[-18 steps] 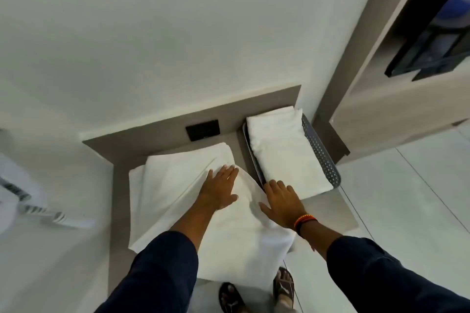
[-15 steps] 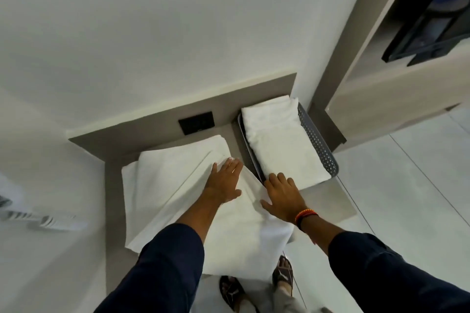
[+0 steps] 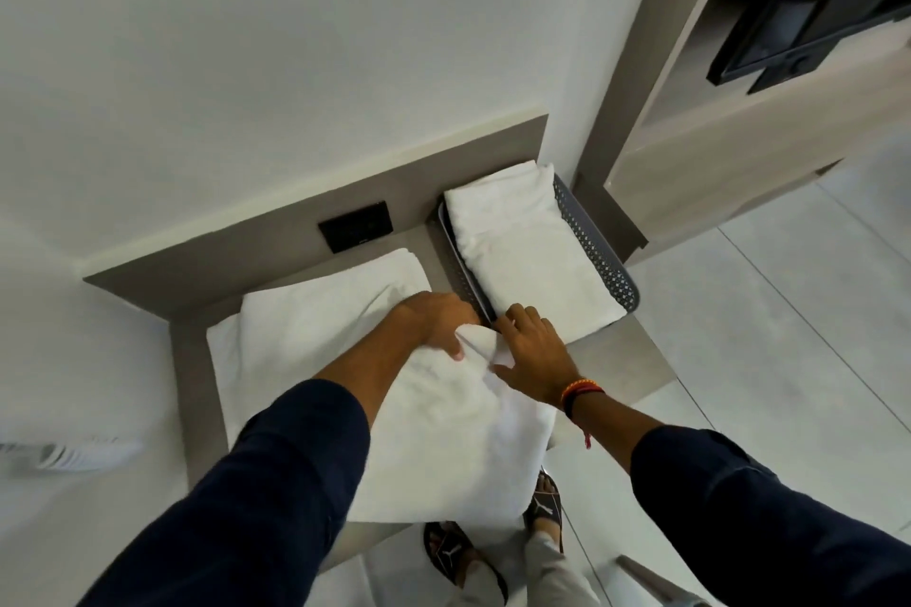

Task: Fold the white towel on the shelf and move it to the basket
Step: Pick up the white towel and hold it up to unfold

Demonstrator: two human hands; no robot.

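Hands: left point(image 3: 438, 318) and right point(image 3: 530, 350) both pinch towel point(image 3: 443, 434) corner; basket point(image 3: 599, 256) at 2 o'clock, already holding a folded towel.

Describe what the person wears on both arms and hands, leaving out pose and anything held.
Both arms wear dark navy long sleeves, pushed up so the forearms are bare. The left hand is bare, with no jewellery visible. The right hand is also bare, but its wrist carries a red-and-orange thread band with a loose red end hanging down.

sleeves point(image 3: 276, 483): dark navy, long
right wrist band point(image 3: 581, 390): red-orange threads
sandals point(image 3: 451, 552): black, white logo
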